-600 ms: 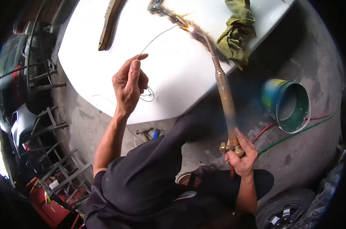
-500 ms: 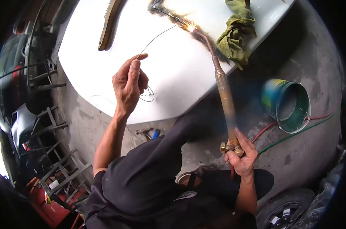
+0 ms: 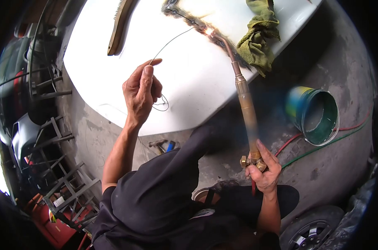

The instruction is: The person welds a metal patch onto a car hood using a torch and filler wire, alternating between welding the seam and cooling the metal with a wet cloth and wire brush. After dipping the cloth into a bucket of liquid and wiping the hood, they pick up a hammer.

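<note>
My right hand is closed around the valve end of a brass gas welding torch. The torch points up and away, its bent copper tip at a bright glowing spot on a white body panel. Scorched, blackened metal runs in a line either side of that spot. Pinched between thumb and fingers of my left hand is a thin filler wire. The wire arcs over the panel, its far end close beside the glow, and its loose tail curls below my hand.
A crumpled green cloth and a wooden-handled wire brush lie on the panel. A green bucket stands on the floor at right, with red and green hoses behind. A hammer lies under the panel edge. Metal frames stand at left.
The glow at the torch tip is smaller, with fewer sparks around it. Both hands, the torch and the wire stay almost where they were.
</note>
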### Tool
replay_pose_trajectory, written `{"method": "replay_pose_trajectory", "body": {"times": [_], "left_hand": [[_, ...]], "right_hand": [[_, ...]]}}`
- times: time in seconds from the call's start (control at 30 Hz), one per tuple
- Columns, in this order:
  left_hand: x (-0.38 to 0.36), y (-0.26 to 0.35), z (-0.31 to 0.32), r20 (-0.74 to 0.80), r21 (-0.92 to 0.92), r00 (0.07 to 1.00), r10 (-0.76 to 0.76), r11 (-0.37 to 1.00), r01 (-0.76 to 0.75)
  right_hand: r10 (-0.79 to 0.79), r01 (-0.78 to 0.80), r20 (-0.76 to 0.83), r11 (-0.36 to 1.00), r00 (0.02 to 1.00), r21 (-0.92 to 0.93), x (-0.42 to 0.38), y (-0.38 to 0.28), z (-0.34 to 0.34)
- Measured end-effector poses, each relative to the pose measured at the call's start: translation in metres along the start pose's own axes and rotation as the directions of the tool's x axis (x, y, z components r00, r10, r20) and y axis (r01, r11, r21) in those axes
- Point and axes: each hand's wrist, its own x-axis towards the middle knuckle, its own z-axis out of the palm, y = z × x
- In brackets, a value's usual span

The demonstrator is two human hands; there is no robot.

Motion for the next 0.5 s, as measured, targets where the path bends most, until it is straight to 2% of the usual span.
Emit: {"method": "replay_pose_trajectory", "body": {"times": [0.5], "left_hand": [[0.0006, -0.0001, -0.0004, 0.004, 0.009, 1.0, 0.008, 1.0, -0.008]], "right_hand": [[-0.009, 0.009, 0.0, 1.0, 1.0, 0.004, 0.0011, -0.0003, 0.0011]]}}
